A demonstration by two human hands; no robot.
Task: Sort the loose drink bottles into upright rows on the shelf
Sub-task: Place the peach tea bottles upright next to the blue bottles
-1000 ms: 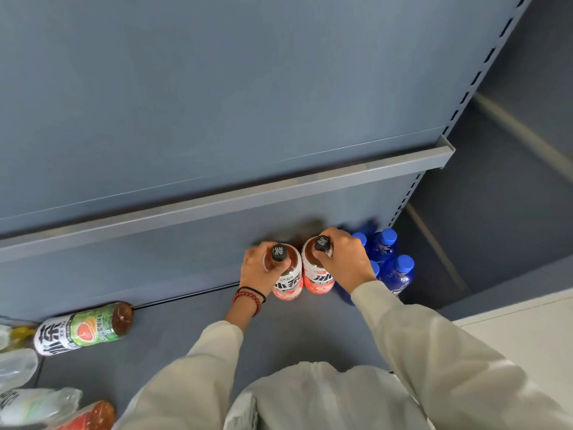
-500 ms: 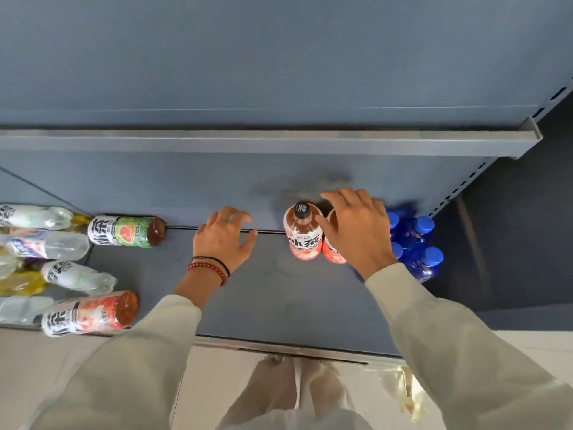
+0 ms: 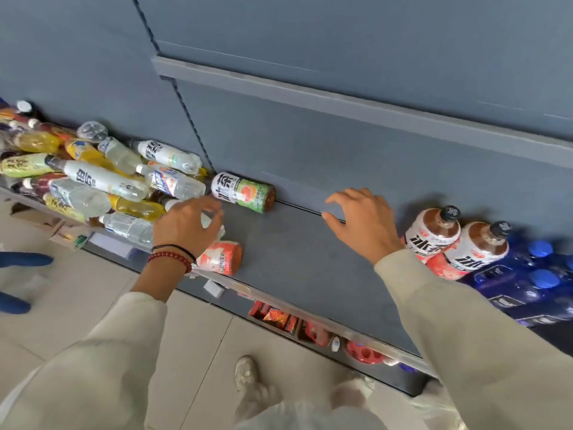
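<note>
Two red-labelled iced-tea bottles stand upright side by side on the grey shelf, next to a block of blue-capped bottles at the right. My right hand hovers over bare shelf left of them, fingers spread, holding nothing. My left hand reaches with loosely curved fingers over a lying red-labelled bottle near the shelf's front edge; whether it touches the bottle is unclear. A green-labelled tea bottle lies on its side against the back wall.
A heap of loose bottles, clear, yellow and dark, lies piled on the shelf's left part. A metal rail of the shelf above crosses the back panel. Snack packs show on a lower shelf. Tiled floor and my shoe are below.
My right hand has left the two upright iced-tea bottles and moved left. My left hand has moved left toward the lying red-labelled bottle. My view has swung left, showing the heap.
</note>
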